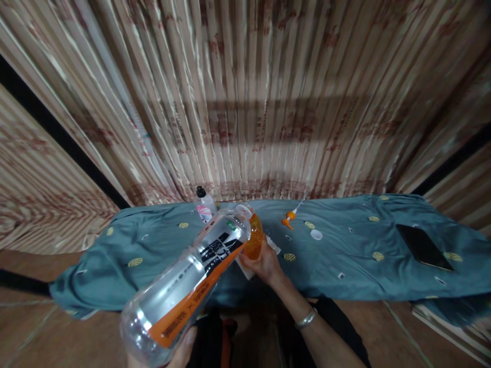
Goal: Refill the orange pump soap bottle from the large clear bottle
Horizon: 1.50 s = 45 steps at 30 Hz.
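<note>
A large clear plastic bottle [180, 286] with a silver, black and orange label is tilted, its neck toward the upper right. My left hand [180, 350] grips it near its base, most of the fingers hidden beneath it. The bottle's mouth meets the neck of a smaller orange bottle [253, 240], which my right hand [266, 263] wraps round. Whether liquid passes between them I cannot make out. An orange pump top [289, 219] with a clear tube lies on the cloth to the right. Something white, partly hidden, lies under my right hand.
A teal patterned cloth [345, 276] covers the bench. A clear bottle with a black cap [205, 204] stands at the back left. A white round disc [316, 234] and a dark phone-like slab [424, 247] lie to the right. Striped curtains [245, 102] hang behind.
</note>
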### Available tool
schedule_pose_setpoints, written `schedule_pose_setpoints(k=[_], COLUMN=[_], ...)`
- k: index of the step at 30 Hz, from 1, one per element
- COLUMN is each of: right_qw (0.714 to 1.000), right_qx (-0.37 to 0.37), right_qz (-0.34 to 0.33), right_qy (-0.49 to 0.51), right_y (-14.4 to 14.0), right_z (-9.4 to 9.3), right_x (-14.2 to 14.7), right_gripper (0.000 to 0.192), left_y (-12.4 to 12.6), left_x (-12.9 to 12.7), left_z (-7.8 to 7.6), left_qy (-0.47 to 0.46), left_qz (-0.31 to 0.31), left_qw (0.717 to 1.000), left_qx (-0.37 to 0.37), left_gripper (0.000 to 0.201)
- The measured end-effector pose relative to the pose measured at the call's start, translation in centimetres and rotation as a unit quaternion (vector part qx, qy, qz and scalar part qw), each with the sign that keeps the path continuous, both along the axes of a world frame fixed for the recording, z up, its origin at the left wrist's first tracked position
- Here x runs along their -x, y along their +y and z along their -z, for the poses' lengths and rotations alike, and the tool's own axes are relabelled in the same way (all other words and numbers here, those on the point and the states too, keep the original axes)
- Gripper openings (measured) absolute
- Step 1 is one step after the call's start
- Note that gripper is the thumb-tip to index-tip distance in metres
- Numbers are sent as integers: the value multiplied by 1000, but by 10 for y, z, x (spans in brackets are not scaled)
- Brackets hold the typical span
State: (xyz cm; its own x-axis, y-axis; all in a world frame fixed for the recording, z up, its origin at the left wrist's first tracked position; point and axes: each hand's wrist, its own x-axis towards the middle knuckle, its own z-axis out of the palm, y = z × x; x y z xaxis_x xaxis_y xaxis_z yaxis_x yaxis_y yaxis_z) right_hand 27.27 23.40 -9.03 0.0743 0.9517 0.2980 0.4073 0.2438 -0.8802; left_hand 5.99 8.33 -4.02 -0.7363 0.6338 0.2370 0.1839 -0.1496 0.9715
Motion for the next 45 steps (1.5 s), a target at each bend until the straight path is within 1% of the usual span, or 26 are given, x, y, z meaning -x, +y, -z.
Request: schedule_pose_setpoints(k=[4, 9, 13, 19, 23, 28, 34, 39, 45], right_qw=[1000, 1000, 1000, 1000, 1000, 1000, 1000, 999, 1000], right_qx=[4, 7, 5, 8, 8, 9, 12, 20, 11], right_qz=[8, 8, 12, 18, 9, 12, 18, 11, -1], right_qy=[-2, -6, -10, -22, -23, -22, -19, -26, -13], right_y=[0, 1, 1, 1, 1, 2, 3, 1, 0], right_z=[0, 2, 4, 3, 2, 5, 9, 5, 2], right_x=[1, 1, 1, 2, 0, -1, 0, -1, -1], right_gripper=[58, 64, 66, 62, 58, 67, 74, 69, 57], left_y=[1, 1, 1, 2, 1, -1, -1, 0, -2], left_x=[-6, -10, -13, -8, -6, -10, -14, -13, -11], left_z=[-10, -14, -15, -12, -11, -15, -16, -17, -13], left_qy=[0, -28, -47, -21, -10, -25, -53, -48, -61], left_qz=[8, 10, 6, 8, 1, 30, 24, 23, 28], left_qw=[1000, 999, 999, 1000, 1000, 999, 998, 999, 998], left_qx=[-7, -12, -4, -10, -15, -16, -3, -9, 8], left_gripper=[85, 88, 94, 82, 86, 90, 95, 101, 99])
